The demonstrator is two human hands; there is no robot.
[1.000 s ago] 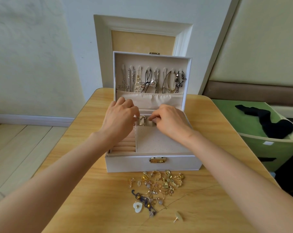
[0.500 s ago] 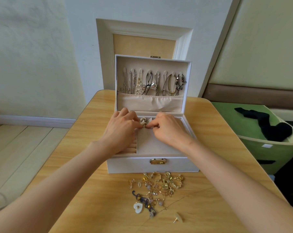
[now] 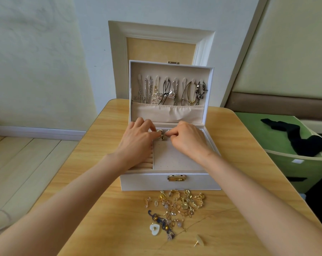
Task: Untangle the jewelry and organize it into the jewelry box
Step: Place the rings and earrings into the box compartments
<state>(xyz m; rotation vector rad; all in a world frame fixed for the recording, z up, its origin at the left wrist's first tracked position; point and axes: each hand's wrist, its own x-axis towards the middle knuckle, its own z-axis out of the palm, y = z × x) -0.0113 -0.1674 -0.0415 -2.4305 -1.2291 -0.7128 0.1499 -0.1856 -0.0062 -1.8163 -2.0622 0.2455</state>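
A white jewelry box stands open on the wooden table, its lid upright with several necklaces hanging inside. Both hands are over the back of the tray. My left hand and my right hand pinch a small gold earring between their fingertips above the beige perforated panel. A tangled heap of gold jewelry lies on the table in front of the box, with a white heart pendant on a dark cord beside it.
A loose stud earring lies near the table's front edge. A green bin with dark cloth stands to the right of the table. A framed panel leans on the wall behind the box.
Both hands stayed at the back of the tray. The fingertips have closed in on the gold earring, which now stands a little more exposed between them. The view shifted slightly.
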